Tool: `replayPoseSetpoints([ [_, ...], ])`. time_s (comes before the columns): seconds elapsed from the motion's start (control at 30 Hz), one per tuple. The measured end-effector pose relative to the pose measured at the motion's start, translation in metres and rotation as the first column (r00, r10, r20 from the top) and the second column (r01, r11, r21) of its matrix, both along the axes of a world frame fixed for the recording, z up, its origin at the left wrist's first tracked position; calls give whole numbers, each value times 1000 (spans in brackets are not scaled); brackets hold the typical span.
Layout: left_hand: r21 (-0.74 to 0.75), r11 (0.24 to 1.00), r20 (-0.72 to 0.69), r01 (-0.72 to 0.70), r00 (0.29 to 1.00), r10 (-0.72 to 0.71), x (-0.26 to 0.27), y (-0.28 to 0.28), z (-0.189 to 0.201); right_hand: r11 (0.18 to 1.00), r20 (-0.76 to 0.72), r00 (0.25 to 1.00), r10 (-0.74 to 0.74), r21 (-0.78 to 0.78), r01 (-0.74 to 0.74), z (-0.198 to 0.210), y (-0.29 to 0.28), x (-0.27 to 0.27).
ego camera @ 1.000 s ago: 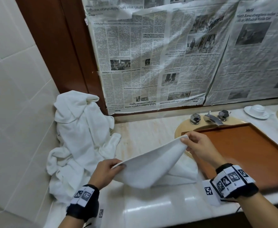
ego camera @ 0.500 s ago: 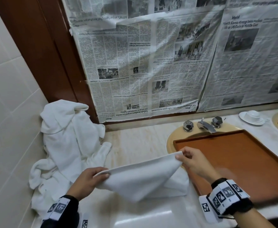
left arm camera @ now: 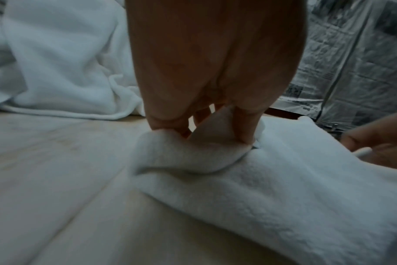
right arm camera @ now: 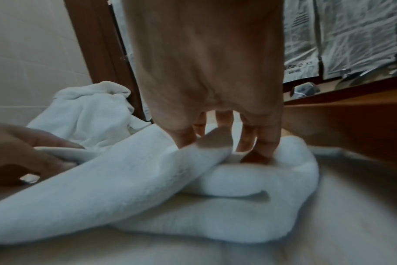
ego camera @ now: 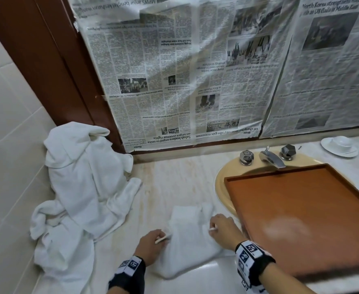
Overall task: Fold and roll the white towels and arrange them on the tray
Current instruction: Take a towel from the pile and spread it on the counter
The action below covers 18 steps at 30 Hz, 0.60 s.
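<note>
We counted one folded white towel (ego camera: 190, 240) on the counter, one heap of unfolded towels (ego camera: 76, 187), one wooden tray (ego camera: 301, 213), two tap handles (ego camera: 246, 157), one spout (ego camera: 273, 159) and one cup on a saucer (ego camera: 340, 145).

bare counter (ego camera: 170, 179) behind, towel pile (ego camera: 76, 187) left, tray (ego camera: 301, 209) right

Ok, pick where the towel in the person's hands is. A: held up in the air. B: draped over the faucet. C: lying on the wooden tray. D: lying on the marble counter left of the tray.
D: the small towel lies on the counter beside the bare tray, both hands gripping its edge.
</note>
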<state>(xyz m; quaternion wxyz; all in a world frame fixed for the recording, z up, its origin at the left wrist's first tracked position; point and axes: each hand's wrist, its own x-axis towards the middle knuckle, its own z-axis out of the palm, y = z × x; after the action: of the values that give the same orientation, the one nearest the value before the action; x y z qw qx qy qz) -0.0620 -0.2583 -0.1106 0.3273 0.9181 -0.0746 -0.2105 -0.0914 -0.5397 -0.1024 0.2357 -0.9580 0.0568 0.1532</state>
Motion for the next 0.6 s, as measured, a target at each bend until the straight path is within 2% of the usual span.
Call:
replayPoseSetpoints([
  [0.07, -7, 999, -15, 51, 999, -51, -1, 0, 0, 998, 8, 1000, -11, 54, 10, -1, 1, 0],
  [0.17, -24, 997, -38, 68, 997, -69, -1, 14, 3, 967, -43, 995, -90, 235, 97, -2, 0, -3],
  [0.27, -73, 997, -19, 9, 1000, -10, 9, 28, 20, 929, -68, 992, -103, 350, 121, 7, 8, -1],
  [0.33, -119, 993, 63, -27, 997, 34, 26, 32, 43, 909, -23, 994, -105, 403, 105, 22, 18, 17],
  [0.47, -230, 973, 278, -30, 956, 95, 87, 29, 110, 879, 208, 955, -211, 467, 93, 85, 22, 83],
  [0.6, -338, 939, 415, -63, 885, 208, 141, 40, 178, 785, 414, 833, -367, 618, 39, 171, 2, 132],
])
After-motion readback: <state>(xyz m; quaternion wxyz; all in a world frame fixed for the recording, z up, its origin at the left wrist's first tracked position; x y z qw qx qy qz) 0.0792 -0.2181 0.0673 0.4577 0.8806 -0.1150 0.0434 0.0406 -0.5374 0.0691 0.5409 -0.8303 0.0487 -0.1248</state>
